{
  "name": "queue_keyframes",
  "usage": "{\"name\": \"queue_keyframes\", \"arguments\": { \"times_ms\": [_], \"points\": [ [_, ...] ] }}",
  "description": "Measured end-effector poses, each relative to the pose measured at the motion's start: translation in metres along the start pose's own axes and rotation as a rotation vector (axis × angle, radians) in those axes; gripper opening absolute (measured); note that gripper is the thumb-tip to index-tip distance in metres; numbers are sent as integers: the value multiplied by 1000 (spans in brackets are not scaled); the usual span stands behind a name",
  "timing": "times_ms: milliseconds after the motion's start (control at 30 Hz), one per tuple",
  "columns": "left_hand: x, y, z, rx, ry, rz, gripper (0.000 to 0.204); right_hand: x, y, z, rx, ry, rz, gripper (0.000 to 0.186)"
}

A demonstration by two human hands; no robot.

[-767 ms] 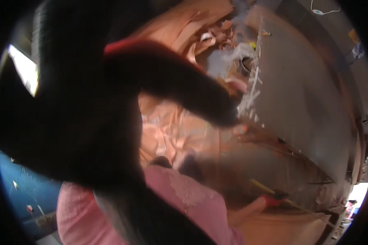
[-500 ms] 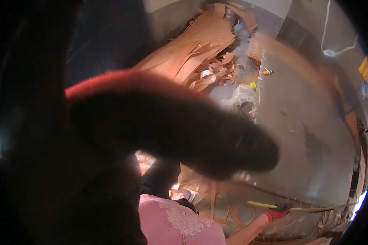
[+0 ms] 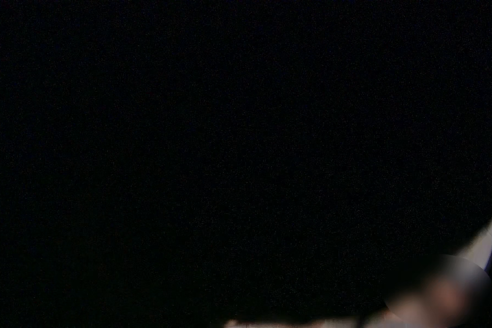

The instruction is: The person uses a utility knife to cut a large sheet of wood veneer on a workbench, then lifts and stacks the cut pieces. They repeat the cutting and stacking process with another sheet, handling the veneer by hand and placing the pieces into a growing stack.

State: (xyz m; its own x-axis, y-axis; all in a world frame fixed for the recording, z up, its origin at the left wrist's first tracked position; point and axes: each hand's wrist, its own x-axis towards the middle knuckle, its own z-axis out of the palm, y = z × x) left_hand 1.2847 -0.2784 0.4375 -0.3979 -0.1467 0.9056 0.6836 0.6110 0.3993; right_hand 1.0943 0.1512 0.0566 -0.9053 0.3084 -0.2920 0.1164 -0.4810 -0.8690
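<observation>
Blackness (image 3: 213, 158) fills almost the whole head view, as something very close blocks the lens. Its shape and fingers cannot be made out, though my dark-gloved left hand was right in front of the lens a moment earlier. My right hand does not show, nor does anything it may hold.
At the lower right edge a pale sliver (image 3: 485, 246) of the surroundings shows. Below it lies a blurred brownish and grey patch (image 3: 443, 298) that I cannot identify. A thin light strip (image 3: 290, 324) runs along the bottom edge.
My left glove was across the middle of the view; now nearly everything is black. My right hand, gripping a yellow stick at the lower right, and the floor with brown sheets have gone from sight.
</observation>
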Motion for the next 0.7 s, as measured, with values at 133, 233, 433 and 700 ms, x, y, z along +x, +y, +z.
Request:
{"name": "queue_keyframes", "arguments": {
  "times_ms": [133, 233, 433, 700],
  "points": [
    [74, -100, -55, 124, 17, 49, 73, 29, 49, 134, -29, -88, 44, 38],
    [112, -161, -80, 208, 22, 78, 73, 53, 78, 208, -35, -131, 57, 36],
    [185, -270, -98, 292, 22, 140, 72, 100, 118, 310, -11, -148, 53, 32],
    [259, -423, -34, 380, 62, 190, 71, 231, 149, 371, 7, -112, 39, 27]
  ]
}}
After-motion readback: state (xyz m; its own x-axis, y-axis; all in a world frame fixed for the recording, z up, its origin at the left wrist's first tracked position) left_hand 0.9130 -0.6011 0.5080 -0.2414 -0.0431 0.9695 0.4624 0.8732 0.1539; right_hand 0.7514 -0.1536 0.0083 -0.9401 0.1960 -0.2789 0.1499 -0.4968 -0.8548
